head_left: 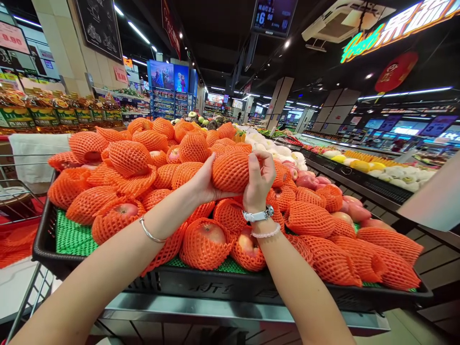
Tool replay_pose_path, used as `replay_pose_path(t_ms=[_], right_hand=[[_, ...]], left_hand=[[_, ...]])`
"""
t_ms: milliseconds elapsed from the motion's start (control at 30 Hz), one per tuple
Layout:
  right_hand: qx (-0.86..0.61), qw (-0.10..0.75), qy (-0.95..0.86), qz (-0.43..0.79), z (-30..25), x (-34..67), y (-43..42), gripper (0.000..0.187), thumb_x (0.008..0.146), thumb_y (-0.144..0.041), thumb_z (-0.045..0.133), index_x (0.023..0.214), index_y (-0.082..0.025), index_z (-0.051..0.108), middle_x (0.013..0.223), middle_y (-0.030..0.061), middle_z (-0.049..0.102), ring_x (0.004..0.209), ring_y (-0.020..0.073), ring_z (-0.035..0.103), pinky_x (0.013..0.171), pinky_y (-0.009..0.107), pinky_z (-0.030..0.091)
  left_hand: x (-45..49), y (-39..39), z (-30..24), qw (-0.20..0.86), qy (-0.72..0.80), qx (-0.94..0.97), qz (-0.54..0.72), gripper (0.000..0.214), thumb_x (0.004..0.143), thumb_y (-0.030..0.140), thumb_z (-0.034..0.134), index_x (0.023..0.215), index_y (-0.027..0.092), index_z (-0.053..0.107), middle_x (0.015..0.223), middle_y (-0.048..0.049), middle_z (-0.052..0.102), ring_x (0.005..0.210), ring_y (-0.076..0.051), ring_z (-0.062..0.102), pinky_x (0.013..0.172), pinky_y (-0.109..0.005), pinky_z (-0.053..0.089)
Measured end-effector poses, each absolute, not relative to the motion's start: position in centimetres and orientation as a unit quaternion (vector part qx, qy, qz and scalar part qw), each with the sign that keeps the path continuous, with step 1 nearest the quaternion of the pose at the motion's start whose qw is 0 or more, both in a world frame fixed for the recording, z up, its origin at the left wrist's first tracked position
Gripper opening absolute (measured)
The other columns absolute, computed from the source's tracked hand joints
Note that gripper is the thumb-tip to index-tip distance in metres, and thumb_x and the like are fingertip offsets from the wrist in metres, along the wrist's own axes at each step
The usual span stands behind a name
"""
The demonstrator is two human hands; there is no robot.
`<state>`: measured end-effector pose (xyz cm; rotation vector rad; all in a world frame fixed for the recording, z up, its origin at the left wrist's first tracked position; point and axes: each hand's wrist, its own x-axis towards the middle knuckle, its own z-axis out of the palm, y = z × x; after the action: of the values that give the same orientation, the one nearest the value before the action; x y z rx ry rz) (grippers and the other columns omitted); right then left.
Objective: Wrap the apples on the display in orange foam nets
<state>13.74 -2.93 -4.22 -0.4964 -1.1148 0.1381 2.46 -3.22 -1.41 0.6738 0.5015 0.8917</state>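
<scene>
Between my two hands, above the heap, is an apple in an orange foam net (pixel 230 171). My left hand (pixel 205 181) cups it from the left and below, the fingers mostly hidden behind it. On the other side, my right hand (pixel 259 176) grips its right end, thumb up and fingers curled. The net covers the fruit almost wholly. Below and around lie several more netted apples (pixel 206 243), some with red skin showing at the net's opening. They rest in a black crate (pixel 215 282) lined with green mesh (pixel 74 234).
Bare red apples (pixel 309 181) and white-netted fruit (pixel 268 146) lie behind on the right. Left are a wire cart (pixel 21 191), a white cloth (pixel 39 155) and bottles of oil (pixel 68 112). A pale blurred shape (pixel 434 196) juts in at the right edge.
</scene>
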Motion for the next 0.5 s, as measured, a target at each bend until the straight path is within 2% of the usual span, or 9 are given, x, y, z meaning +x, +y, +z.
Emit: replay_pose_path(t_ms=[133, 233, 300, 400, 500], right_hand=[[-0.22, 0.808, -0.545, 0.032, -4.3, 13.6, -3.2, 0.016, 0.086, -0.036, 0.058, 0.079, -0.022, 0.053, 0.078, -0.0028, 0.052, 0.075, 0.0126, 0.051, 0.076, 0.031, 0.043], [-0.201, 0.811, -0.548, 0.025, -4.3, 13.5, -3.4, 0.007, 0.084, -0.028, 0.053, 0.089, -0.024, 0.055, 0.083, -0.0021, 0.051, 0.077, 0.013, 0.051, 0.08, 0.033, 0.045], [-0.215, 0.798, -0.562, 0.03, -4.3, 13.5, -3.4, 0.019, 0.083, -0.026, 0.047, 0.096, -0.024, 0.06, 0.084, -0.0008, 0.053, 0.08, 0.0144, 0.053, 0.083, 0.036, 0.047], [-0.27, 0.768, -0.58, 0.029, -4.4, 13.4, -3.5, 0.029, 0.086, -0.029, 0.043, 0.089, -0.024, 0.071, 0.085, 0.0021, 0.056, 0.088, 0.0177, 0.055, 0.092, 0.043, 0.046], [-0.275, 0.777, -0.565, 0.031, -4.5, 13.4, -3.5, 0.032, 0.089, -0.036, 0.046, 0.085, -0.024, 0.075, 0.105, 0.0052, 0.057, 0.109, 0.021, 0.054, 0.106, 0.05, 0.04]], left_hand=[[2.8, -3.8, -1.0, 0.815, 0.248, 0.297, 0.431, 0.046, 0.095, 0.047, 0.036, 0.127, 0.02, 0.054, 0.1, -0.0131, 0.072, 0.09, -0.029, 0.071, 0.077, -0.048, 0.06], [2.9, -4.0, -0.7, 0.811, 0.244, 0.297, 0.441, 0.041, 0.094, 0.041, 0.037, 0.123, 0.018, 0.055, 0.095, -0.0124, 0.073, 0.086, -0.028, 0.071, 0.074, -0.046, 0.06], [2.8, -3.7, -0.9, 0.805, 0.249, 0.304, 0.444, 0.038, 0.093, 0.038, 0.039, 0.119, 0.016, 0.056, 0.09, -0.012, 0.073, 0.083, -0.028, 0.071, 0.071, -0.044, 0.06], [2.4, -2.5, -1.8, 0.809, 0.243, 0.313, 0.434, 0.035, 0.091, 0.036, 0.041, 0.115, 0.016, 0.057, 0.089, -0.0119, 0.073, 0.081, -0.028, 0.071, 0.072, -0.045, 0.059], [2.0, -1.4, -2.7, 0.819, 0.219, 0.316, 0.426, 0.033, 0.09, 0.034, 0.042, 0.114, 0.016, 0.057, 0.091, -0.0122, 0.073, 0.086, -0.029, 0.071, 0.077, -0.048, 0.058]])
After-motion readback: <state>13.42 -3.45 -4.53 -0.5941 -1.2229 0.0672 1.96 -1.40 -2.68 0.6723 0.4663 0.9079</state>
